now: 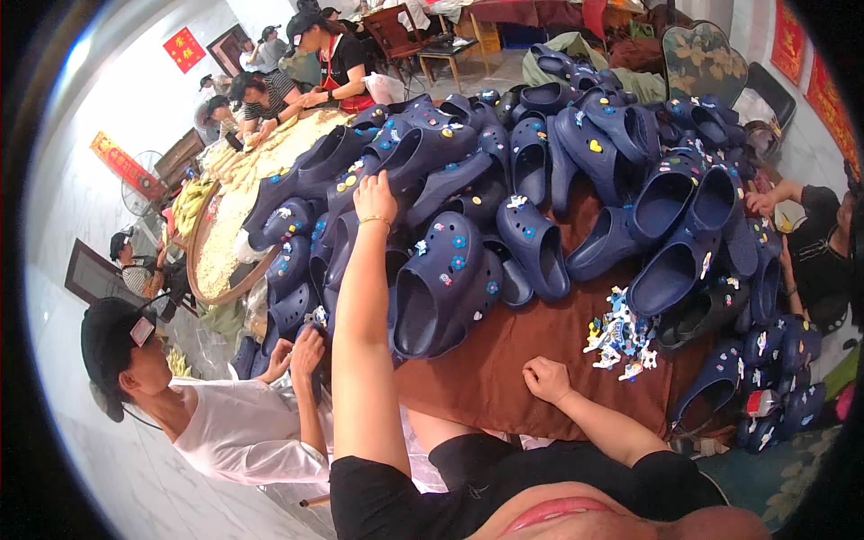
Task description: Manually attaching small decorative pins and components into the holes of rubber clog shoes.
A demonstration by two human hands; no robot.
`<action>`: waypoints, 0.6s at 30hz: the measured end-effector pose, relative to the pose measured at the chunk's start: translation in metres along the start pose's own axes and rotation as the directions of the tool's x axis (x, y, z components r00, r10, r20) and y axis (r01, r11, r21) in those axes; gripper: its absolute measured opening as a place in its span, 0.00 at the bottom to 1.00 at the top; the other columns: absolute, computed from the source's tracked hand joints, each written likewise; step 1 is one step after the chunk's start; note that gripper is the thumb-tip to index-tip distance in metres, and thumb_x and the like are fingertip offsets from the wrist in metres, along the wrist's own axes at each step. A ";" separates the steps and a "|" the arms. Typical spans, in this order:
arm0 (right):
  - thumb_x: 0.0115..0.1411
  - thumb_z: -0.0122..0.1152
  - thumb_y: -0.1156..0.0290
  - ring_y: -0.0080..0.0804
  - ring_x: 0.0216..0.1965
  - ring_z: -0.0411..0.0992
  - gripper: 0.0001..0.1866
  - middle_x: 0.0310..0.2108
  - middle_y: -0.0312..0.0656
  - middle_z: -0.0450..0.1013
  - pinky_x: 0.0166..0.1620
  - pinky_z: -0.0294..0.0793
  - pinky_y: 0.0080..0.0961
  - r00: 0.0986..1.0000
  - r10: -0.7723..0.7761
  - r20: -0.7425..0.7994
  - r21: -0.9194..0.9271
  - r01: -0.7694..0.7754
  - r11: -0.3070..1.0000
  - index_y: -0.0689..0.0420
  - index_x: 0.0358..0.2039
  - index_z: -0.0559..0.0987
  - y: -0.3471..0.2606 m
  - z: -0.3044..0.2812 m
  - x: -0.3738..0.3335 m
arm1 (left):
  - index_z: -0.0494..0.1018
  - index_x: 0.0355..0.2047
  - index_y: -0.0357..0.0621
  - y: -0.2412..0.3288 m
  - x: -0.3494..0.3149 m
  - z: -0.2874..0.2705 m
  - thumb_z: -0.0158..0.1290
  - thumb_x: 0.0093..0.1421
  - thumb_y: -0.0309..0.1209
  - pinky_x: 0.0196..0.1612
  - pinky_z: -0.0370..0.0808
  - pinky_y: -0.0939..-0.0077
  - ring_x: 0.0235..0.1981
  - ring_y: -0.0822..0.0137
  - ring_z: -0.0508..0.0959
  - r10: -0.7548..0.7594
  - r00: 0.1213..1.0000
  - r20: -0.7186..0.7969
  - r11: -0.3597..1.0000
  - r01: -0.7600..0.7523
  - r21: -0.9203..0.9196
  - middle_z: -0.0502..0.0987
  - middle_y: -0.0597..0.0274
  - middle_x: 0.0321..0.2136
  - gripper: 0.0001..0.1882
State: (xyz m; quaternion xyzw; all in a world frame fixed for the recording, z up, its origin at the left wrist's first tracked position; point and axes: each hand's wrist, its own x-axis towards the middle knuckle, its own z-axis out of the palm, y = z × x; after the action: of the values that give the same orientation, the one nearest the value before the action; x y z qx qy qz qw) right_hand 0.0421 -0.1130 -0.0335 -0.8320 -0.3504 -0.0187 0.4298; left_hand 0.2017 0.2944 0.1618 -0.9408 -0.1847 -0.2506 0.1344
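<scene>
My left hand (373,196), with a thin bracelet at its wrist, stretches far over a large heap of dark blue clogs (441,288). Its fingers are bent onto a clog (349,180) that carries yellow charms; the grip is partly hidden. On the brown cloth (468,382) near me lies my right hand (546,380), its fingers curled in. Whatever might be inside them is hidden. To the right of that hand sits a small pile of white, blue and yellow shoe charms (621,335). Many of the clogs bear flower and cartoon charms.
At my left a person in white (243,423) works on a clog. Another person (819,243) handles clogs at the right edge. More clogs (783,378) are stacked at the lower right. Beyond the heap stands a round tray (196,256) of pale pieces, with several people around.
</scene>
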 end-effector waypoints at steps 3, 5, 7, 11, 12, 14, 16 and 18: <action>0.47 0.55 0.70 0.39 0.23 0.71 0.04 0.22 0.40 0.71 0.25 0.71 0.31 1.000 -0.006 -0.007 0.000 0.006 1.000 0.54 0.20 0.73 0.002 -0.001 0.001 | 0.69 0.33 0.47 0.006 0.000 0.004 0.47 0.50 0.30 0.45 0.65 0.64 0.41 0.59 0.70 0.057 0.998 -0.033 0.993 -0.054 0.104 0.71 0.62 0.31 0.09; 0.47 0.55 0.70 0.39 0.23 0.71 0.04 0.22 0.40 0.71 0.24 0.70 0.31 1.000 -0.022 -0.012 0.009 0.022 1.000 0.54 0.20 0.73 0.000 -0.002 0.003 | 0.69 0.29 0.47 0.006 -0.001 0.002 0.48 0.49 0.30 0.45 0.64 0.65 0.39 0.60 0.70 0.096 0.992 -0.084 0.992 -0.088 0.090 0.70 0.62 0.30 0.07; 0.47 0.55 0.70 0.39 0.23 0.71 0.04 0.22 0.40 0.71 0.25 0.70 0.31 1.000 -0.022 -0.020 0.008 0.022 1.000 0.54 0.20 0.73 0.004 0.000 0.003 | 0.68 0.26 0.47 0.016 -0.002 -0.008 0.49 0.48 0.30 0.45 0.64 0.65 0.37 0.61 0.69 0.138 0.981 -0.134 0.989 -0.129 0.073 0.69 0.62 0.29 0.05; 0.47 0.55 0.70 0.39 0.23 0.71 0.04 0.21 0.40 0.70 0.25 0.70 0.31 0.998 -0.046 -0.039 0.015 0.046 0.999 0.54 0.20 0.72 -0.001 -0.003 0.004 | 0.68 0.26 0.47 0.027 -0.007 -0.041 0.57 0.40 0.31 0.46 0.63 0.67 0.39 0.61 0.68 0.243 0.957 -0.157 0.970 -0.238 0.049 0.69 0.62 0.30 0.12; 0.47 0.55 0.70 0.39 0.23 0.71 0.04 0.21 0.40 0.70 0.25 0.70 0.31 0.998 -0.049 -0.040 0.019 0.050 0.999 0.54 0.20 0.72 -0.002 -0.003 0.002 | 0.67 0.26 0.47 0.032 -0.012 -0.056 0.58 0.39 0.31 0.46 0.63 0.67 0.39 0.61 0.68 0.253 0.948 -0.192 0.967 -0.254 0.018 0.69 0.62 0.30 0.13; 0.47 0.55 0.70 0.39 0.24 0.71 0.04 0.21 0.41 0.70 0.26 0.70 0.32 0.999 -0.038 -0.037 0.000 0.039 0.999 0.54 0.20 0.72 -0.002 -0.002 0.000 | 0.68 0.27 0.47 0.039 -0.024 -0.086 0.60 0.38 0.32 0.44 0.63 0.67 0.39 0.61 0.68 0.245 0.944 -0.220 0.965 -0.259 -0.038 0.69 0.62 0.29 0.15; 0.47 0.55 0.70 0.40 0.24 0.71 0.04 0.21 0.41 0.70 0.26 0.70 0.32 0.998 -0.048 -0.038 -0.008 0.047 0.999 0.54 0.20 0.72 -0.003 0.000 -0.002 | 0.69 0.28 0.47 0.046 -0.046 -0.118 0.60 0.37 0.32 0.43 0.63 0.66 0.38 0.60 0.68 0.225 0.935 -0.275 0.960 -0.260 -0.101 0.69 0.62 0.29 0.16; 0.46 0.55 0.70 0.42 0.24 0.71 0.03 0.22 0.42 0.71 0.26 0.70 0.34 0.998 -0.046 -0.033 -0.005 0.046 0.999 0.55 0.20 0.73 -0.008 0.001 -0.006 | 0.70 0.29 0.47 0.054 -0.078 -0.146 0.61 0.36 0.32 0.40 0.64 0.65 0.36 0.59 0.69 0.173 0.915 -0.365 0.941 -0.263 -0.213 0.69 0.61 0.28 0.18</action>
State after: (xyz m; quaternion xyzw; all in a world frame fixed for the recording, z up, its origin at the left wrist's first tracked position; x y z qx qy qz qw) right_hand 0.0322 -0.1130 -0.0305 -0.8241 -0.3625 -0.0431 0.4332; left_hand 0.0993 0.1740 0.2345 -0.9072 -0.0176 -0.4148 0.0684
